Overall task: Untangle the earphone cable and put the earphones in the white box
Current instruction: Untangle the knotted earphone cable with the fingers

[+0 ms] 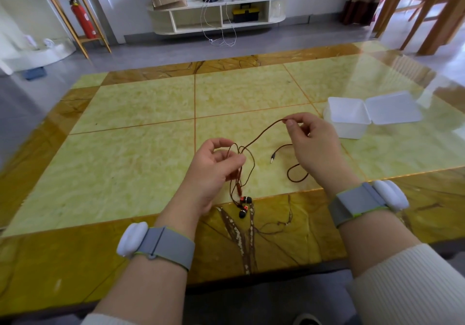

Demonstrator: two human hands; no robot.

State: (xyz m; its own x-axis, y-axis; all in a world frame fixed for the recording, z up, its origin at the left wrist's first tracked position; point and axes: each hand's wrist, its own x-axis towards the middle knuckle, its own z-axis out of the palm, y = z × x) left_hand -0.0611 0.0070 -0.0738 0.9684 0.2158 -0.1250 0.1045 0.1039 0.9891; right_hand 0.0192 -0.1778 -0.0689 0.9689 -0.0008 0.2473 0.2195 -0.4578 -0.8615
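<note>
A thin brown earphone cable (261,134) hangs tangled between my hands above the table. My left hand (214,171) pinches the looped part of the cable near its middle. My right hand (314,148) pinches a strand higher up and to the right, pulling it taut. Two black and red earbuds (244,205) dangle below my left hand, close to the table's front border. The jack plug (272,159) hangs free between my hands, and a loop of cable (297,173) sags under my right hand. The white box (348,119) stands open at the right, lid (392,108) folded back.
The yellow and brown marble table (141,133) spreads wide on the left and behind my hands. Beyond it stand a low white shelf (219,15) with a cardboard box, a red fire extinguisher (81,20), and wooden chairs (427,10) at the far right.
</note>
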